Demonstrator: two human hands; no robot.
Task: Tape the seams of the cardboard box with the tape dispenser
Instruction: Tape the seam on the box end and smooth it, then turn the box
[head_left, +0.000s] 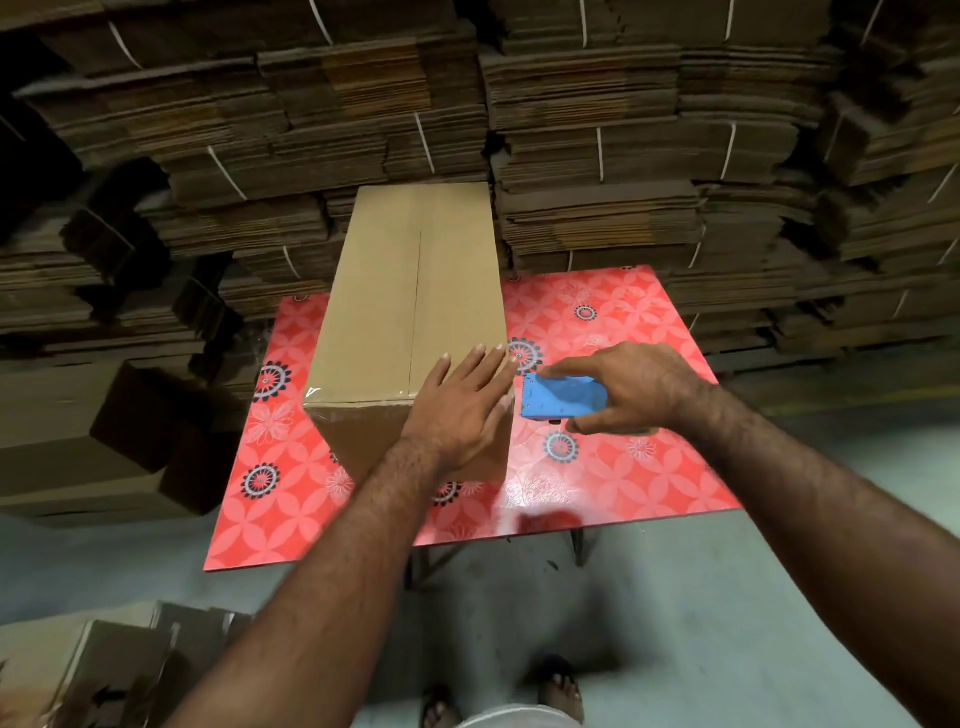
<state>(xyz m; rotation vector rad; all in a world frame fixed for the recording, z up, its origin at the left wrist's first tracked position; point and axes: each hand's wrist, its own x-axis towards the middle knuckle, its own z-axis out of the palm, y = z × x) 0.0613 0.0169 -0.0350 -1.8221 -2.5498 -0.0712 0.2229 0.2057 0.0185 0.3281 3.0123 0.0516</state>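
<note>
A long brown cardboard box (395, 291) lies on the red flower-patterned table (623, 467), its top flaps closed along a centre seam. Clear tape shines across the box's near top edge at the left. My left hand (462, 405) presses flat with straight fingers on the box's near right corner. My right hand (634, 389) grips a blue tape dispenser (563, 397) just right of that corner, its toothed end facing the box edge. Whether the dispenser touches the box I cannot tell.
Tall stacks of flattened cardboard bundles (597, 156) wall in the far side and both flanks. Assembled boxes (104, 441) stand at the left of the table, more cardboard (104, 665) lies at the lower left. Grey floor (675, 623) and my sandalled feet are below.
</note>
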